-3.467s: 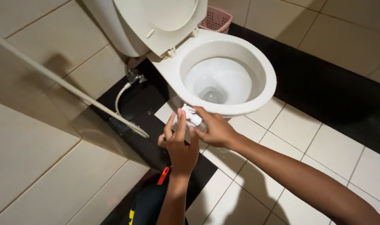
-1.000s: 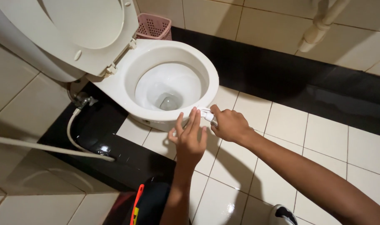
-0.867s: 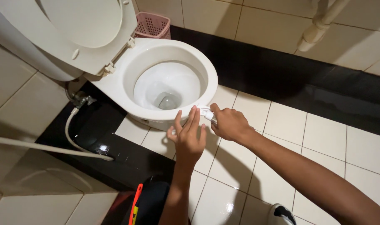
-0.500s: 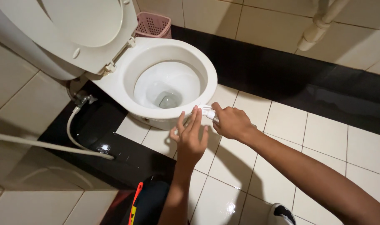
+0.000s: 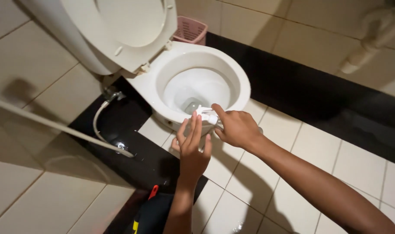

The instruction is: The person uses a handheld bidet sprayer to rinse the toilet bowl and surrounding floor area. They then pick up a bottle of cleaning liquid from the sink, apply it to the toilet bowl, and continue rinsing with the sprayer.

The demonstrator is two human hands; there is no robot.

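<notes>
sprayer (image 5: 206, 115) pinched in right hand (image 5: 235, 128) mid-frame over bowl (image 5: 243, 86); left hand (image 5: 192, 151) fingers spread; a slip could splash the floor (image 5: 318, 151).

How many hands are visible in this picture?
2: the left hand open below the toilet bowl rim, the right hand beside it, holding a white spray nozzle.

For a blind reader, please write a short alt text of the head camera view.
Two bare hands meet at the front rim of an open white toilet bowl: the right hand holds a small white spray nozzle, and the left hand is open beside it, fingers spread. A pink basket stands behind the toilet.
</notes>
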